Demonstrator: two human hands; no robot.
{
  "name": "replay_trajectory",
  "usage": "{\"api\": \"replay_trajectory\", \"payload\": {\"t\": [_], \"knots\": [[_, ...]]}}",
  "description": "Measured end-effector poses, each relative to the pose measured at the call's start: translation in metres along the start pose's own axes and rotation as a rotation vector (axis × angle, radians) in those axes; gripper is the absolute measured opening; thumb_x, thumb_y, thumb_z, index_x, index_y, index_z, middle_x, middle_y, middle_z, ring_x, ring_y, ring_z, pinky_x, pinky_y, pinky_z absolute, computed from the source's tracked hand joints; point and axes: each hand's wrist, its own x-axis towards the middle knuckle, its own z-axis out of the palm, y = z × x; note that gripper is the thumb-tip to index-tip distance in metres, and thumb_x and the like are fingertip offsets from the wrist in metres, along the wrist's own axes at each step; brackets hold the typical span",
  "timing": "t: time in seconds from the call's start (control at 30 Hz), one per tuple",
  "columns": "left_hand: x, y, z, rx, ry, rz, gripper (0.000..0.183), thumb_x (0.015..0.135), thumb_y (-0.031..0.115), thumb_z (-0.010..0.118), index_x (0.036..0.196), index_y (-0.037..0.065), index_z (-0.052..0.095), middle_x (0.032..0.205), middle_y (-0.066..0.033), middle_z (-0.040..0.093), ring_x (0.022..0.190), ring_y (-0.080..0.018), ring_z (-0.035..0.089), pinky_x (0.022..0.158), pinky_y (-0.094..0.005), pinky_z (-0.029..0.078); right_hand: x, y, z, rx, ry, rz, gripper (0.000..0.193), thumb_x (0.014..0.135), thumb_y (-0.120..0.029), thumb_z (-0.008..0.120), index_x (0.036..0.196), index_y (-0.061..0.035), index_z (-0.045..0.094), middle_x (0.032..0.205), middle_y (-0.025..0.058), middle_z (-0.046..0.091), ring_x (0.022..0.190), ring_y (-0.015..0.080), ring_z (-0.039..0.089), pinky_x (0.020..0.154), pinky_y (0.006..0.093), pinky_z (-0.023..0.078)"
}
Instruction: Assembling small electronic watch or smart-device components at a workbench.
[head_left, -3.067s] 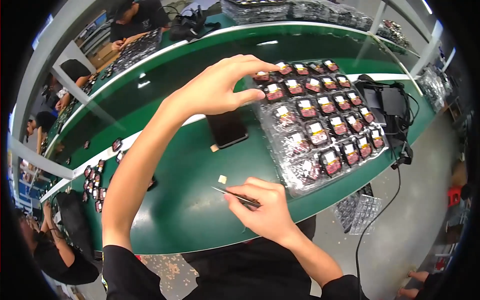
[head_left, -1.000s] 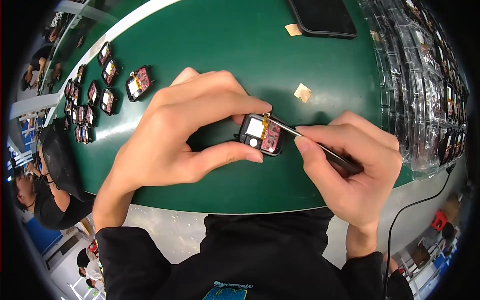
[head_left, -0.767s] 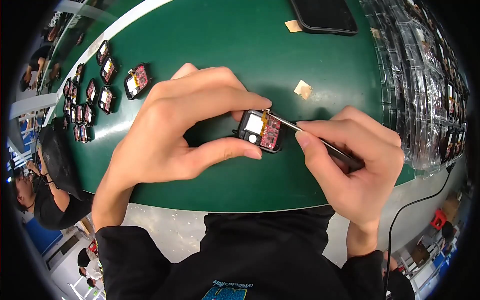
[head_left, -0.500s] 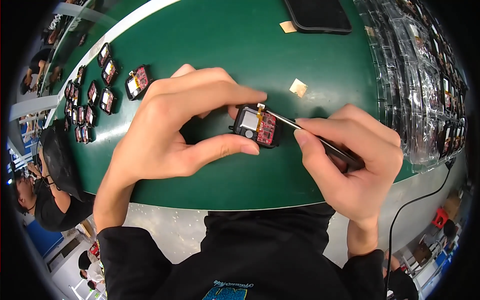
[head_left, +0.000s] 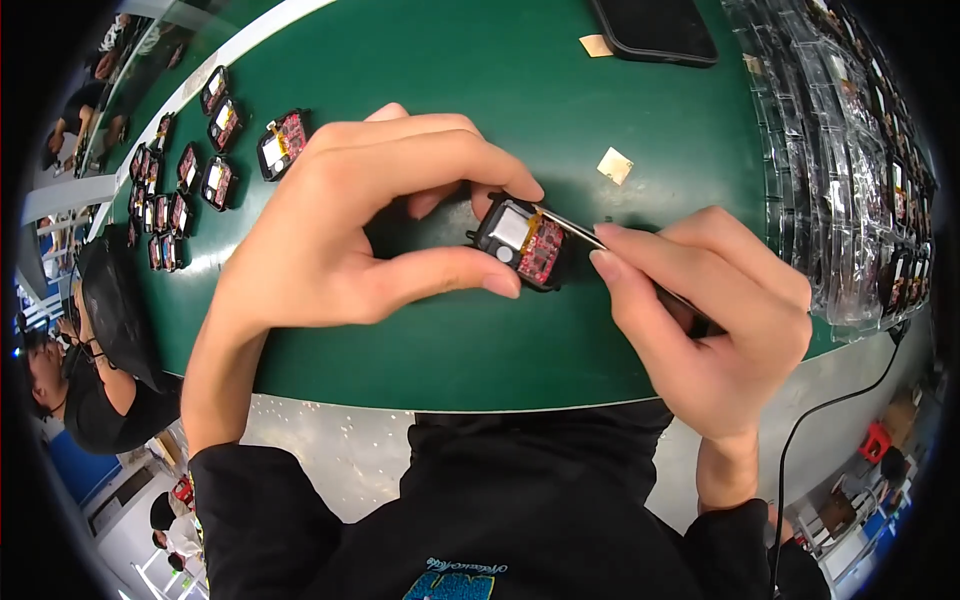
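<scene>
In the head view, a small black module [head_left: 520, 245] is positioned over the middle of the tabletop [head_left: 420, 375], its open side facing up; a pale rectangular part, a red circuit board and an amber ribbon are exposed. The module is gripped by the left hand [head_left: 345, 225], whose fingers are parted by the module's width, the index finger being placed at the far edge and the thumb at the near edge. Whether the module is supported by the tabletop cannot be told. In the right hand [head_left: 720, 310], the fingers are closed on a pair of tweezers [head_left: 575, 229], the tips of which are directed leftward to the ribbon's far end; contact there cannot be confirmed. Similar modules [head_left: 224, 124] are grouped at the left. A tan square [head_left: 615, 166] is located beyond the tweezers; a second tan piece [head_left: 597, 46] is set against a black phone [head_left: 660, 30] at the far side. Clear plastic trays [head_left: 795, 190] are stacked at the right.
</scene>
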Motion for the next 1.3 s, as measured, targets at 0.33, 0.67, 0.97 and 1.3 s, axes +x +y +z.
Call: {"api": "replay_trajectory", "payload": {"t": [0.33,0.67,0.97,1.3], "knots": [[0.0004,-0.0063,-0.0065,-0.037,-0.081,0.034,0.061,0.070,0.039,0.100,0.117,0.003,0.083,0.104,-0.0052,0.078,0.075,-0.0130,0.055,0.068,-0.0289,0.040,0.0026,0.0002,-0.0066,0.139,-0.121,0.121,0.022,0.080,0.011,0.084,0.101,0.0022,0.086,0.076,0.0052,0.071,0.059,0.0072,0.058,0.053,0.0231,0.038],[0.0047,-0.0075,-0.0056,-0.027,-0.085,0.090,0.057,0.071,0.042,0.098,0.111,0.004,0.084,0.097,-0.0042,0.078,0.072,-0.0135,0.059,0.067,-0.0296,0.039,0.0031,0.0024,-0.0010,0.171,-0.077,0.090,0.020,0.080,0.010,0.084,0.098,0.0025,0.084,0.073,0.0041,0.068,0.057,0.0064,0.054,0.051,0.0234,0.033],[0.0062,-0.0073,-0.0077,-0.033,-0.102,0.096,0.055,0.072,0.041,0.098,0.109,0.004,0.083,0.097,-0.0038,0.078,0.071,-0.0134,0.060,0.066,-0.0305,0.038,0.0036,0.0018,-0.0037,0.158,-0.108,0.106,0.022,0.079,0.011,0.084,0.099,0.0027,0.085,0.073,0.0032,0.067,0.057,0.0060,0.054,0.052,0.0232,0.033],[0.0051,-0.0067,-0.0063,-0.013,-0.083,0.133,0.056,0.071,0.040,0.098,0.109,0.002,0.083,0.097,-0.0060,0.078,0.073,-0.0152,0.061,0.069,-0.0311,0.038,0.0027,0.0019,0.0002,0.171,-0.089,0.107,0.022,0.079,0.012,0.084,0.100,0.0025,0.085,0.073,0.0035,0.068,0.057,0.0060,0.054,0.051,0.0236,0.034]]}}
